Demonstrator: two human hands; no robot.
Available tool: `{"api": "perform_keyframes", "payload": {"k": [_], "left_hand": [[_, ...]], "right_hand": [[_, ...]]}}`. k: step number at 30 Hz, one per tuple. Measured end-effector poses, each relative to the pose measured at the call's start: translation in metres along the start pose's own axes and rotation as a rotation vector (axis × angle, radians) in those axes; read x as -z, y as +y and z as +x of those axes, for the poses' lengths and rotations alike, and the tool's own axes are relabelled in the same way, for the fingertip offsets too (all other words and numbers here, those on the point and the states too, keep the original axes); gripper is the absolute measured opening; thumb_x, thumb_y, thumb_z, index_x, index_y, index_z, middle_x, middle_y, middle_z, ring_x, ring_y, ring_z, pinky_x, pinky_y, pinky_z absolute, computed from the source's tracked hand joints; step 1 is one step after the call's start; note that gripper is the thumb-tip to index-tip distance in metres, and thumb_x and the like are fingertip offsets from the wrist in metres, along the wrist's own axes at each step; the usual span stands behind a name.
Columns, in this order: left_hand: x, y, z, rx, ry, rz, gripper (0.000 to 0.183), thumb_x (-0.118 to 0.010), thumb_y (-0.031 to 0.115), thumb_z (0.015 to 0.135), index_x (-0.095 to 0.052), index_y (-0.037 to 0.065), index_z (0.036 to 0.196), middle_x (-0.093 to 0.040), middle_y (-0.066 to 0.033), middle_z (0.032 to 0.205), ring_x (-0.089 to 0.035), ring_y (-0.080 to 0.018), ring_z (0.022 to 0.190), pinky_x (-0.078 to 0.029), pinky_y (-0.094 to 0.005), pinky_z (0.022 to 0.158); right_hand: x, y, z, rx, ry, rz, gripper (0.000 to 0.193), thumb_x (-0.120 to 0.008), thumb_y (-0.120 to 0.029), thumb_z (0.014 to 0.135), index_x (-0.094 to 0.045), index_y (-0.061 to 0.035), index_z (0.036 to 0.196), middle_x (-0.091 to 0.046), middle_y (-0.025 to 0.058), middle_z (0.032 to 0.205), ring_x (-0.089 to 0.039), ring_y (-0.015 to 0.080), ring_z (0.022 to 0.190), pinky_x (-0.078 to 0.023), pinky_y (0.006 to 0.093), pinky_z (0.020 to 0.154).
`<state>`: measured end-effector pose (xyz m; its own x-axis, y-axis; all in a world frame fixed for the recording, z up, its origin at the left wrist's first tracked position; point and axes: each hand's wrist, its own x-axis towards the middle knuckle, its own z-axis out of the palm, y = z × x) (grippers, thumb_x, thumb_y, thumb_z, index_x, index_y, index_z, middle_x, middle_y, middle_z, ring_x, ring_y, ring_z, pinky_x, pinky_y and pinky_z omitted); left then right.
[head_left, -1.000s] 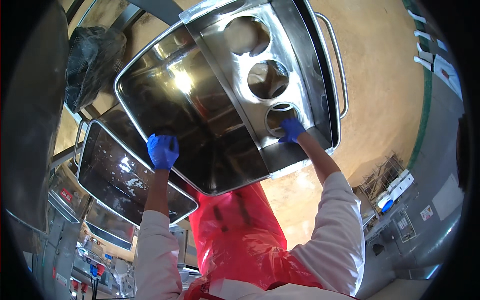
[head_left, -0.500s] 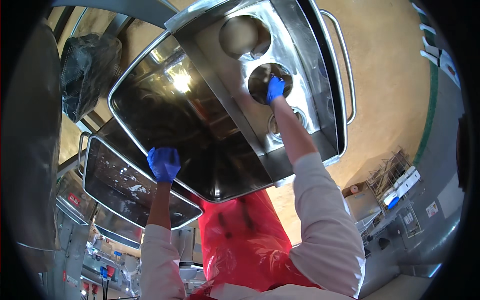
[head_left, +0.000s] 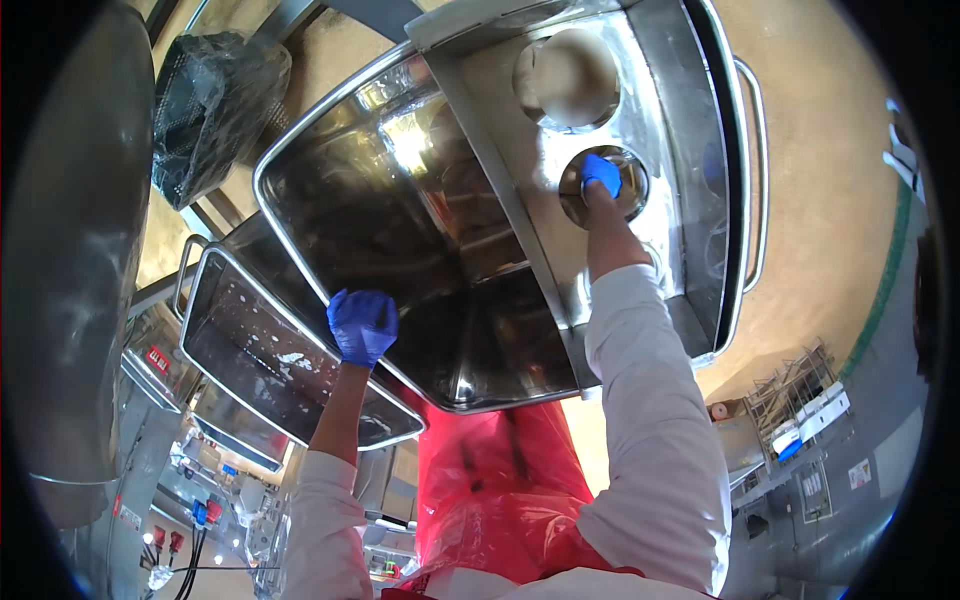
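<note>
Stainless steel forms the main assembly: a deep tub (head_left: pixel 262 195) fitted at its right end with a walled insert (head_left: pixel 540 190) whose plate carries round openings. From where I stand, the layout and hand positions are as follows.

Right hand (head_left: pixel 602 177): located at the middle opening (head_left: pixel 634 188). One second ago it was at the near opening; by half a second ago it had transferred to the middle one, and it remains there. Its fingers point down into the opening and are hidden, so whether they are closed on anything cannot be determined. The near opening lies largely behind the right forearm and cannot be inspected. The far opening (head_left: pixel 528 83) has no hand at it; a pale, blurred patch there cannot be identified.

Left hand (head_left: pixel 363 328): unchanged across the interval. It appears curled over the tub's left rim, presumably as a steadying hold.

Effect on the work: the point of attention has advanced one opening along the insert, which itself sits in place across the tub. Adjacent, left: a smaller tub (head_left: pixel 225 345) with whitish spots inside.
</note>
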<state>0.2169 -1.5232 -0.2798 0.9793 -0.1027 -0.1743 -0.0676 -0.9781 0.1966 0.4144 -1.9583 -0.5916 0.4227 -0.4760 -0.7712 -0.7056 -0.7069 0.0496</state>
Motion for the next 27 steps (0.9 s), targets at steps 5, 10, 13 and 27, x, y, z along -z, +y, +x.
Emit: {"api": "perform_keyframes", "payload": {"k": [5,10,13,27], "left_hand": [[0.003,-0.001,0.006,-0.041,-0.002,-0.049,0.005,-0.073,0.021,0.08,-0.07,0.019,0.077,-0.071,0.0008,0.083,-0.068,-0.02,0.083,-0.045,-0.0398,0.101],[0.003,-0.006,0.005,-0.021,-0.018,-0.079,0.005,-0.074,0.02,0.079,-0.07,0.018,0.077,-0.071,0.0,0.082,-0.069,-0.0208,0.082,-0.046,-0.0402,0.098],[-0.004,-0.006,0.008,-0.035,0.043,-0.144,0.006,-0.076,0.018,0.077,-0.07,0.018,0.078,-0.071,-0.0007,0.082,-0.069,-0.0212,0.081,-0.047,-0.0408,0.096],[0.001,-0.014,0.001,-0.057,0.021,-0.135,0.007,-0.076,0.016,0.077,-0.07,0.017,0.08,-0.071,-0.001,0.083,-0.068,-0.0219,0.082,-0.046,-0.0414,0.097]], "right_hand": [[0.002,0.022,-0.012,0.061,0.017,-0.138,0.049,-0.045,-0.033,0.101,-0.061,-0.0082,0.14,-0.062,0.0156,0.143,-0.061,0.0355,0.129,-0.045,0.0431,0.112],[0.027,0.023,-0.021,-0.061,-0.011,-0.322,0.05,-0.045,-0.035,0.103,-0.058,-0.0097,0.144,-0.062,0.0127,0.143,-0.058,0.0325,0.132,-0.044,0.0405,0.114],[0.005,0.04,0.033,0.031,-0.025,-0.424,0.051,-0.045,-0.037,0.103,-0.058,-0.0094,0.143,-0.063,0.0125,0.141,-0.059,0.032,0.131,-0.044,0.0403,0.113],[-0.004,0.011,-0.011,-0.127,0.071,-0.054,0.056,-0.046,-0.046,0.101,-0.059,-0.0078,0.139,-0.064,0.0116,0.136,-0.06,0.0297,0.125,-0.046,0.0394,0.11]]}}
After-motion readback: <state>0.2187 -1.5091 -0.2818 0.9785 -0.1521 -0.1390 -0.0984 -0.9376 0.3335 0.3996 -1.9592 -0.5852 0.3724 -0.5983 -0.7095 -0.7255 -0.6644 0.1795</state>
